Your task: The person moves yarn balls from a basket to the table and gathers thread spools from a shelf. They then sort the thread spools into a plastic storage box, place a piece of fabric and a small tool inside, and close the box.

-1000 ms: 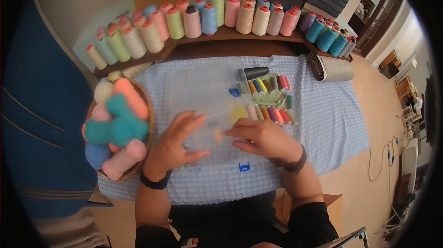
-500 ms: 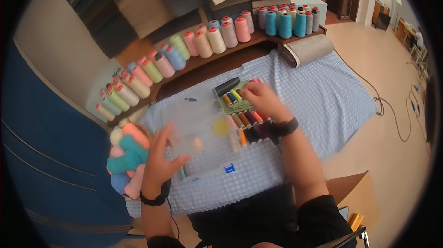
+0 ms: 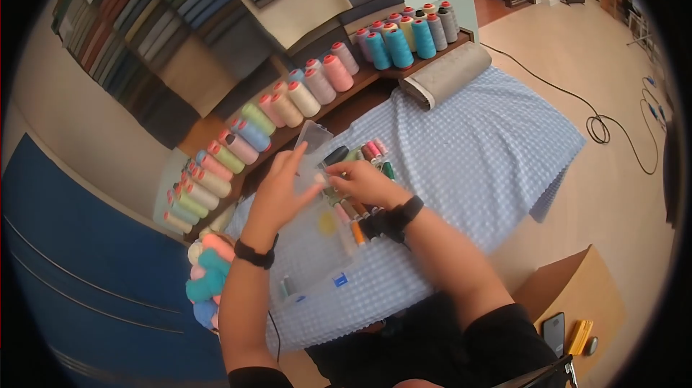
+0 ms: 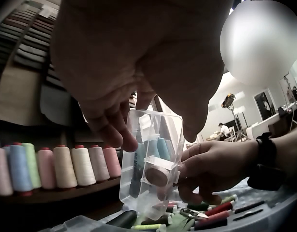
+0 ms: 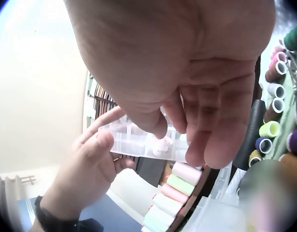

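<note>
Between my hands is a small clear plastic compartment box (image 4: 153,193), raised over the table. It holds a pale roll (image 4: 157,175) and light blue pieces (image 4: 162,147). My left hand (image 3: 277,190) grips one end, thumb on the near side and fingers behind. The fingers of my right hand (image 3: 364,184) pinch the opposite edge, close to its catch. Below lies a larger clear case (image 3: 310,258) with a yellow round thing (image 3: 328,223) inside. Beside it are several small thread spools (image 3: 357,233), a black tapered piece (image 3: 336,156) and small scissors (image 4: 194,214).
Blue checked cloth (image 3: 461,179) covers the table. A curved shelf of large thread cones (image 3: 303,99) runs along the back, with a grey fabric roll (image 3: 450,74) at its right end. Yarn balls (image 3: 207,276) sit at the left. A blue clip (image 3: 340,280) lies near the front.
My right hand has left the spools on the right and come to the small box. My left hand has moved up and forward, holding that box raised. The head view has turned.
</note>
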Demonstrator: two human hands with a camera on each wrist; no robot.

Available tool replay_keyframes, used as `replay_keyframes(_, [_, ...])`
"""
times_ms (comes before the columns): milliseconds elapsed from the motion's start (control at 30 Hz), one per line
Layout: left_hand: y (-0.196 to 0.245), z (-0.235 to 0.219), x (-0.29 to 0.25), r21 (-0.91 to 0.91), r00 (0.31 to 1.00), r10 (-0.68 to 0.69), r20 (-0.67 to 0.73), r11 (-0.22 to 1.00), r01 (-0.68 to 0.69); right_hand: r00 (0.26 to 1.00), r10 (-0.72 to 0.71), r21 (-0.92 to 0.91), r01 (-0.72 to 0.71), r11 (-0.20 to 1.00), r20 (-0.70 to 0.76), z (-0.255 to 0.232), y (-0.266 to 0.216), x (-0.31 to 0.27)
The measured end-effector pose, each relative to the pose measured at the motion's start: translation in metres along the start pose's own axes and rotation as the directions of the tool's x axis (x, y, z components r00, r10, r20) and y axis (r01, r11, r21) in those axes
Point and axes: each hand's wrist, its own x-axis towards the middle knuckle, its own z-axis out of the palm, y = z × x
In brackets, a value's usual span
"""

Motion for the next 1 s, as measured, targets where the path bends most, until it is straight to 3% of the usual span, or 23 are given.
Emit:
replay_keyframes(200, [0.017, 0.016, 0.033, 0.188, 0.986, 0.123, 0.112, 0.972, -0.143, 0.989, -0.129, -0.081, 0.123, 0.989, -0.068, 0.0, 0.03, 0.01])
replay_keyframes(400, [0.036, 0.021, 0.043, 0.45, 0.955, 0.214, 0.205, 0.846, -0.286, 0.995, 0.053, 0.156, -0.039, 0.987, -0.087, -0.001, 0.014, 0.005])
replay_keyframes(500, [0.041, 0.019, 0.04, 0.462, 0.954, 0.227, 0.196, 0.837, -0.294, 0.993, 0.083, 0.321, -0.053, 0.945, -0.081, 0.0, 0.02, 0.01])
replay_keyframes(700, [0.035, 0.012, 0.033, 0.469, 0.966, 0.211, 0.151, 0.845, -0.258, 0.978, 0.179, 0.455, -0.113, 0.883, -0.105, -0.001, 0.015, 0.008])
replay_keyframes(800, [0.037, 0.005, 0.025, 0.452, 0.974, 0.17, 0.149, 0.864, -0.22, 0.974, 0.165, 0.351, -0.101, 0.931, -0.157, -0.005, 0.014, 0.008])
replay_keyframes(900, [0.029, -0.008, 0.007, 0.386, 0.989, 0.136, 0.063, 0.91, -0.15, 0.954, 0.169, 0.191, -0.123, 0.974, -0.247, -0.014, 0.012, 0.008])
replay_keyframes(1000, [0.015, -0.023, -0.026, 0.328, 0.987, 0.138, -0.084, 0.939, -0.103, 0.954, -0.031, -0.197, -0.029, 0.98, -0.299, -0.024, 0.022, 0.011])
